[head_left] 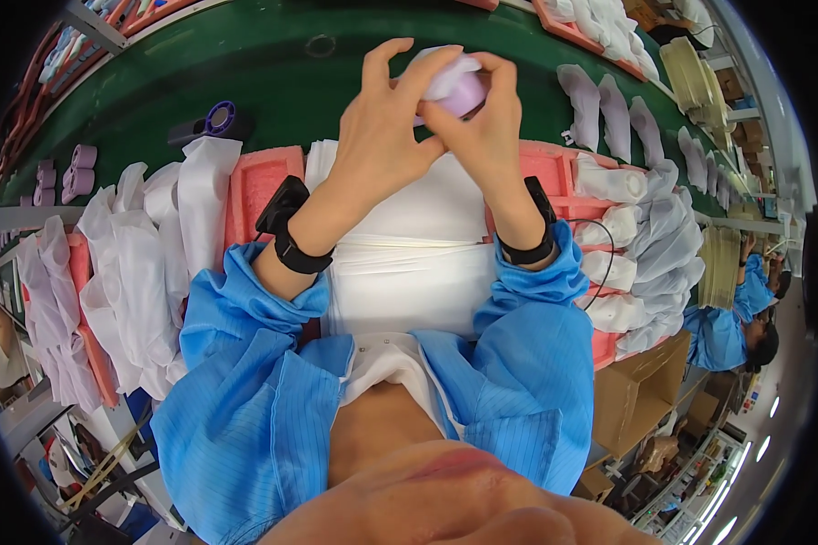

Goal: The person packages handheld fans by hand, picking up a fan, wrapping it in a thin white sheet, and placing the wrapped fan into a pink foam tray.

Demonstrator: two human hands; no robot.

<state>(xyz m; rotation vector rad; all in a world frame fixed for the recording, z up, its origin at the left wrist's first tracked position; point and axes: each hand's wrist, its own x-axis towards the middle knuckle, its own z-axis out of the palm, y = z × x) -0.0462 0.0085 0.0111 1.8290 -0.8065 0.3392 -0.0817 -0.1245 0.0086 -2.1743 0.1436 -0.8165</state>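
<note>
Green worktop (273, 77) beneath — left hand (377, 123) and right hand (483, 136) together grip a rounded lilac object (466, 94), partly in white wrapping (450, 79).

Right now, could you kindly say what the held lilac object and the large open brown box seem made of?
The lilac object: probably smooth plastic, given its soft, even sheen. The open brown box: likely matte cardboard, judging by its thin, flat panels.
</note>
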